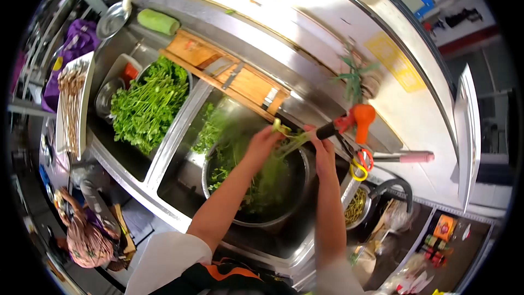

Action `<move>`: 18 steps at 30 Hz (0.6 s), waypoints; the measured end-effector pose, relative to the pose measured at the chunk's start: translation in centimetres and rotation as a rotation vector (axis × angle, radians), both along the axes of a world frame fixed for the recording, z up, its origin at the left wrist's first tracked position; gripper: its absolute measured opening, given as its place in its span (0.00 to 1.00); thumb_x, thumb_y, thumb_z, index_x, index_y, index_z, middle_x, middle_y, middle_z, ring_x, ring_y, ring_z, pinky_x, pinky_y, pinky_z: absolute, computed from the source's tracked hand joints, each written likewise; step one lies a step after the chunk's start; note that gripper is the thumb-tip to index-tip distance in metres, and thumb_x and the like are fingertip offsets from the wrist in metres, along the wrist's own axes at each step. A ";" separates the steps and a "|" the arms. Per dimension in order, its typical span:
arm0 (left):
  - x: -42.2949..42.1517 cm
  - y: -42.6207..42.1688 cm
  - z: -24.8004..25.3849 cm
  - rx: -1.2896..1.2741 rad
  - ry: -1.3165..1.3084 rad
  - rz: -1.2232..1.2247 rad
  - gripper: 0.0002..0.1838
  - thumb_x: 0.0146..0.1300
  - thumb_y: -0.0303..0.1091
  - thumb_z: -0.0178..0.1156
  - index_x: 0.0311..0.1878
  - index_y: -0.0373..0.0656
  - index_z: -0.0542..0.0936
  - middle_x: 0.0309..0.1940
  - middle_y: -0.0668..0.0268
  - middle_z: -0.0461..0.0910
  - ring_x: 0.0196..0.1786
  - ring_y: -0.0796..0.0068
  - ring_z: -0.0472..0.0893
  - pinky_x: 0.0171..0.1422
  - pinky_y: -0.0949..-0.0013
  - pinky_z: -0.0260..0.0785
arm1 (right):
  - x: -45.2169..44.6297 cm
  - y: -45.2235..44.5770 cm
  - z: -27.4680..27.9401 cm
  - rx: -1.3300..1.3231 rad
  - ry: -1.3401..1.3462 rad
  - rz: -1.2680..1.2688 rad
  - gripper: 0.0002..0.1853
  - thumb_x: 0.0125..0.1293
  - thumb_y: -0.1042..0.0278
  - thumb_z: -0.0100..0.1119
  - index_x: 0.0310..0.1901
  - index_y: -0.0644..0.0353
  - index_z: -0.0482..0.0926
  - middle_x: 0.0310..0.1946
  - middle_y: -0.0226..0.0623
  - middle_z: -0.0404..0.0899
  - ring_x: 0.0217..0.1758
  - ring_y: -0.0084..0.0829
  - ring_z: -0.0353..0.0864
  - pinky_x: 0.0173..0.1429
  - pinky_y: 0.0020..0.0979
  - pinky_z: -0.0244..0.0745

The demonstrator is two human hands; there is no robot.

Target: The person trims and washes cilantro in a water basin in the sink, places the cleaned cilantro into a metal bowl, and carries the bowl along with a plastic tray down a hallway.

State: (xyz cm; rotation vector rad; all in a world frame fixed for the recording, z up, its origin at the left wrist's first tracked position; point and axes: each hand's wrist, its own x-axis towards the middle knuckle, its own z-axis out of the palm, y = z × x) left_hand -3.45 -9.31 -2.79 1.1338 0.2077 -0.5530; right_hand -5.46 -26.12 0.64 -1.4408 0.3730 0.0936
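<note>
Beyond the hands (264, 143), a wooden slicer (225, 72) crosses the divider (179, 123).

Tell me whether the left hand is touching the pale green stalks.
Touching. The head view shows it: the left hand has its fingertips against the pale green stalks, with no gap visible between them.
</note>
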 end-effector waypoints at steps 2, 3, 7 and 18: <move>-0.1 0.7 -0.4 0.017 -0.005 0.025 0.13 0.61 0.34 0.47 0.47 0.43 0.71 0.41 0.66 0.74 0.41 0.76 0.74 0.43 0.72 0.66 | -0.3 -0.1 0.1 -0.001 -0.032 0.005 0.14 0.61 0.70 0.46 0.47 0.66 0.70 0.43 0.36 0.73 0.49 0.26 0.69 0.55 0.25 0.61; 0.0 1.3 0.1 0.046 0.007 0.086 0.13 0.62 0.34 0.46 0.49 0.44 0.70 0.42 0.65 0.74 0.40 0.76 0.74 0.42 0.72 0.66 | -0.4 0.1 0.5 -0.017 -0.003 0.001 0.15 0.61 0.70 0.44 0.48 0.66 0.69 0.42 0.36 0.73 0.47 0.26 0.70 0.53 0.25 0.63; -0.6 4.5 1.8 0.168 0.114 0.331 0.15 0.62 0.39 0.44 0.50 0.46 0.66 0.41 0.62 0.73 0.33 0.75 0.73 0.34 0.73 0.67 | -1.3 -0.6 0.7 0.162 0.023 0.033 0.17 0.63 0.68 0.43 0.52 0.63 0.66 0.41 0.36 0.74 0.42 0.26 0.74 0.47 0.27 0.69; -1.2 3.5 3.0 0.285 0.018 -0.063 0.18 0.58 0.38 0.51 0.49 0.40 0.69 0.36 0.65 0.76 0.33 0.81 0.73 0.26 0.80 0.61 | -0.7 1.4 2.3 0.288 0.128 0.209 0.17 0.63 0.66 0.43 0.51 0.65 0.66 0.39 0.37 0.74 0.37 0.25 0.75 0.41 0.25 0.72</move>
